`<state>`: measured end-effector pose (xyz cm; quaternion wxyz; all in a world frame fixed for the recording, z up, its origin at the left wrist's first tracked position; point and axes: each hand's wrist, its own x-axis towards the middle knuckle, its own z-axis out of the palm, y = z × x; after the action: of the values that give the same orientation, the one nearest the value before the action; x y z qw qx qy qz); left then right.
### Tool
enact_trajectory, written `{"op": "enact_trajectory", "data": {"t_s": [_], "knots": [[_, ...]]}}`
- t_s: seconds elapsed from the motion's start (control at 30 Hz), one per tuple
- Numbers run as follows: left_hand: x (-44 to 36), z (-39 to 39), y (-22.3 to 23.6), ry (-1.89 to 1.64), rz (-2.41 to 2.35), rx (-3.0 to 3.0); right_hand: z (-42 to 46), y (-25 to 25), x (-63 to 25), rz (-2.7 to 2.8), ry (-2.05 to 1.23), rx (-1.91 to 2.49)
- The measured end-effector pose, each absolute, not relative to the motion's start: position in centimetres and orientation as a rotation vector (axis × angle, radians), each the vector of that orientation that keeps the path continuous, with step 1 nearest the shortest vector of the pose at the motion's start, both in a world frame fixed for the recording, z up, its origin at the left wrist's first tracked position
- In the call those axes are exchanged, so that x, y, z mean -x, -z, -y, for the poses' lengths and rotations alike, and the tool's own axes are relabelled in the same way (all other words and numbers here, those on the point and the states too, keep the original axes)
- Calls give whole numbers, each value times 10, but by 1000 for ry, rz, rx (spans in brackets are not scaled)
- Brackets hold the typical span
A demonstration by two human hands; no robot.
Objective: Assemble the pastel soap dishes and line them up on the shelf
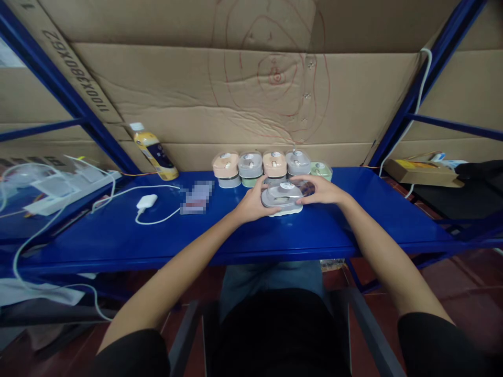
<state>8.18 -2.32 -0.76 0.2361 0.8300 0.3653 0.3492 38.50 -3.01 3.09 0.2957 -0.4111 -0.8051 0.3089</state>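
Note:
Between both hands is a small grey box with a clear domed lid [283, 195] and a round white label on top. My left hand [252, 203] wraps its left end, fingers at the back and thumb along the front. On the right end, my right hand [323, 190] grips it with the thumb in front. A white edge [288, 210] shows just beneath the box; I cannot tell what it belongs to. Right behind stand several similar boxes with clear lids, peach [225, 165], grey [250, 164] and green [321, 170], most of them stacked two high.
The boxes stand on a blue table [157, 238] against a cardboard wall [168, 84]. To the left are a yellow drink bottle [155, 152], a white charger [146, 202] with a cable, and a blurred flat item [197, 197]. Blue posts [416, 94] rise at both sides.

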Motion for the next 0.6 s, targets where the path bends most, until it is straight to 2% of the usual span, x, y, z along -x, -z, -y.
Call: {"op": "enact_trajectory", "data": {"t_s": [0.6], "knots": [[-83, 17, 19, -1013, -908, -2120, 27, -28, -386, 2248, -686, 992]]}}
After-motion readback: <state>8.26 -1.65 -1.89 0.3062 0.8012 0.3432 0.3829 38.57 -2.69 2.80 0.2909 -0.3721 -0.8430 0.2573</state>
